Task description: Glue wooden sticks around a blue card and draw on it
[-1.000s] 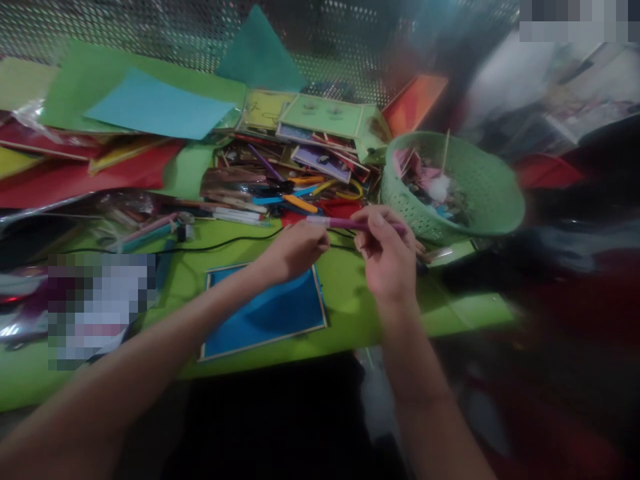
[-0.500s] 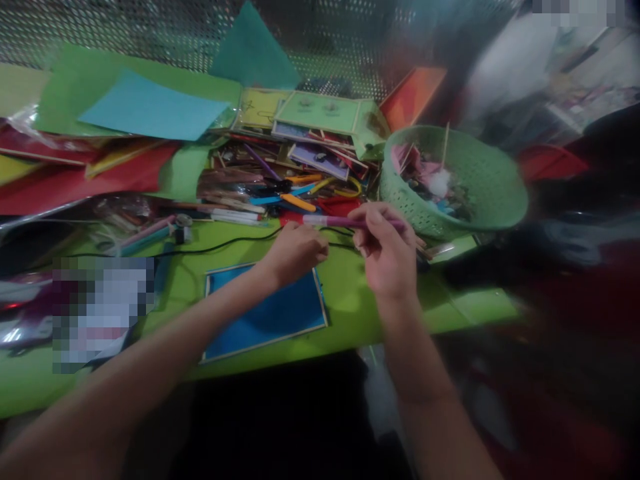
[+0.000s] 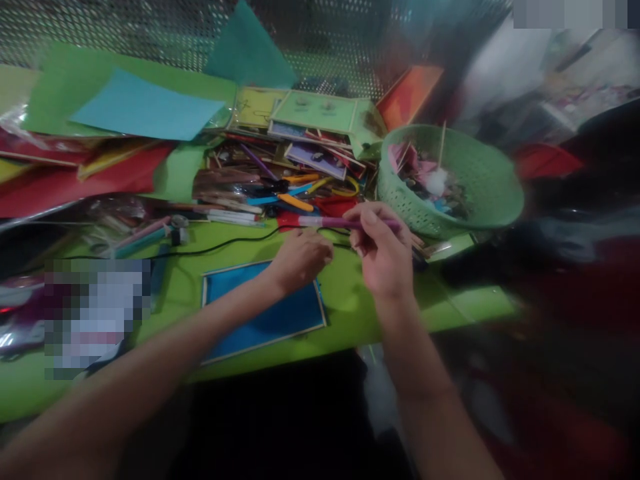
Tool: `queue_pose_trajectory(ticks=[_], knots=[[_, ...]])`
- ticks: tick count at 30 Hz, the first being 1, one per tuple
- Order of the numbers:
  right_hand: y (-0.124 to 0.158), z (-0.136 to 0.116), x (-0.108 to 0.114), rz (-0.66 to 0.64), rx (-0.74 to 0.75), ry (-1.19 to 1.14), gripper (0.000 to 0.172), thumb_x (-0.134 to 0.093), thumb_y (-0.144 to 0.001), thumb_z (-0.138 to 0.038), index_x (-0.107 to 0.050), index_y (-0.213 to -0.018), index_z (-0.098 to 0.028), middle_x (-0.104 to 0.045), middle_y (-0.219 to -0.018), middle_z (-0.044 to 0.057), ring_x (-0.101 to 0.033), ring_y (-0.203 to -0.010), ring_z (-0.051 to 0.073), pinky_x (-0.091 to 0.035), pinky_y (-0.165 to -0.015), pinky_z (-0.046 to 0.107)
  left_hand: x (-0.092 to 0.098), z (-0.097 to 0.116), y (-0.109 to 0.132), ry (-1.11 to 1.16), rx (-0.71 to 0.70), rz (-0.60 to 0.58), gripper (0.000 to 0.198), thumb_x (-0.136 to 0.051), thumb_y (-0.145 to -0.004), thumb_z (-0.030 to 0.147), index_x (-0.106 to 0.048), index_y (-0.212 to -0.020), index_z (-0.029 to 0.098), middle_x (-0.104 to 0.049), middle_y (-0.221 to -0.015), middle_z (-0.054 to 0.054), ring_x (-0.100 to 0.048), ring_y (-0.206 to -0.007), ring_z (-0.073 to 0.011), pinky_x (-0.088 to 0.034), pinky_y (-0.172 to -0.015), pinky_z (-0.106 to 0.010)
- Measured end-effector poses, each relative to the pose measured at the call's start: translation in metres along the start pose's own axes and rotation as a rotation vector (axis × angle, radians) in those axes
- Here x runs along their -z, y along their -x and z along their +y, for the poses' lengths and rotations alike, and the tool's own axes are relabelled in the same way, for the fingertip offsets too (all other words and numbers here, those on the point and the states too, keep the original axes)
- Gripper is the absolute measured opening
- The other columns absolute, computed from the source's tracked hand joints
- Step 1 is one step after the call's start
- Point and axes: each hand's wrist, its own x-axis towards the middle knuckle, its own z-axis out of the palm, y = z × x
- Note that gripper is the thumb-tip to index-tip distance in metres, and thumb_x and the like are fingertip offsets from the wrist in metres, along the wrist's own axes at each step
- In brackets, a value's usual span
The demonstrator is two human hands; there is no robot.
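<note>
My right hand [image 3: 384,250] grips a purple marker [image 3: 333,222] between thumb and fingers. The marker lies almost level, its pale end pointing left. My left hand [image 3: 303,257] is just below that pale end, back upward, with the fingers curled in; whatever they hold, if anything, is hidden. Under the left wrist lies a blue panel [image 3: 250,327] edged with thin pale sticks, flat on the green tabletop [image 3: 290,350].
A green perforated basket [image 3: 450,223] with scraps stands at right. Scissors [image 3: 295,202], pens [image 3: 233,217] and small framed panels [image 3: 320,110] are heaped behind the hands. A black cable [image 3: 225,248] crosses the table. Coloured sheets [image 3: 145,107] lie at back left.
My left hand has turned slightly and moved a little right and down from the marker's pale end. The right hand keeps its grip on the marker. The view has shifted slightly.
</note>
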Motion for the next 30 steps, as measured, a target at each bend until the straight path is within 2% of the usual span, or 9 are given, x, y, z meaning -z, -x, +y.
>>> queue_pose_trajectory(ticks=[5, 8, 12, 19, 22, 26, 30], knots=[[0.000, 0.001, 0.000, -0.018, -0.003, -0.006, 0.026, -0.074, -0.089, -0.049, -0.074, -0.082, -0.024, -0.057, -0.065, -0.004, -0.047, -0.053, 0.008, -0.032, -0.045, 0.023, -0.003, 0.004, -0.004, -0.006, -0.012, -0.010, 0.017, -0.060, -0.092, 0.013, -0.072, -0.082, 0.019, -0.076, -0.088, -0.007, -0.065, -0.088, -0.0237, -0.040, -0.081, -0.038], [0.000, 0.000, 0.000, -0.013, -0.009, -0.005, 0.025, -0.074, -0.089, -0.048, -0.074, -0.081, -0.025, -0.057, -0.065, -0.004, -0.046, -0.053, 0.008, -0.033, -0.046, 0.023, -0.005, 0.006, -0.007, -0.006, -0.034, -0.012, 0.019, -0.057, -0.094, 0.010, -0.072, -0.085, 0.017, -0.075, -0.091, -0.009, -0.065, -0.091, -0.0242, -0.040, -0.083, -0.038], [0.001, -0.001, -0.001, -0.017, 0.009, -0.017, 0.024, -0.073, -0.090, -0.046, -0.075, -0.081, -0.024, -0.056, -0.064, -0.004, -0.046, -0.052, 0.008, -0.032, -0.046, 0.023, -0.007, 0.006, -0.007, 0.018, -0.045, -0.001, 0.013, -0.059, -0.098, 0.018, -0.072, -0.095, 0.019, -0.075, -0.095, -0.007, -0.065, -0.095, -0.0235, -0.041, -0.083, -0.037], [0.000, 0.001, 0.000, -0.010, 0.002, 0.008, 0.025, -0.073, -0.090, -0.049, -0.075, -0.083, -0.025, -0.057, -0.065, -0.004, -0.048, -0.052, 0.008, -0.032, -0.044, 0.023, -0.008, 0.009, -0.013, -0.026, -0.059, -0.009, 0.015, -0.061, -0.097, 0.020, -0.073, -0.087, 0.020, -0.075, -0.091, -0.006, -0.066, -0.093, -0.0232, -0.042, -0.084, -0.037], [0.000, 0.000, -0.001, -0.027, 0.017, -0.025, 0.023, -0.073, -0.091, -0.046, -0.075, -0.082, -0.025, -0.058, -0.065, -0.004, -0.048, -0.052, 0.008, -0.032, -0.043, 0.023, -0.004, 0.017, -0.015, -0.083, -0.063, -0.016, 0.018, -0.058, -0.098, 0.014, -0.074, -0.091, 0.018, -0.076, -0.093, -0.009, -0.066, -0.097, -0.0248, -0.042, -0.090, -0.039], [0.000, -0.001, -0.002, -0.029, 0.021, -0.061, 0.020, -0.073, -0.091, -0.040, -0.076, -0.081, -0.024, -0.057, -0.064, -0.004, -0.047, -0.051, 0.008, -0.032, -0.044, 0.022, 0.002, 0.034, -0.013, -0.144, -0.080, -0.029, 0.031, -0.047, -0.096, 0.001, -0.075, -0.103, 0.014, -0.076, -0.096, -0.012, -0.066, -0.104, -0.0268, -0.041, -0.098, -0.044], [-0.001, 0.000, -0.001, -0.014, 0.024, -0.041, 0.021, -0.073, -0.091, -0.040, -0.075, -0.080, -0.023, -0.056, -0.063, -0.004, -0.045, -0.050, 0.007, -0.031, -0.044, 0.022, 0.003, 0.047, -0.013, -0.168, -0.107, -0.035, 0.036, -0.042, -0.095, -0.005, -0.074, -0.103, 0.008, -0.075, -0.100, -0.018, -0.064, -0.112, -0.0315, -0.040, -0.100, -0.048]])
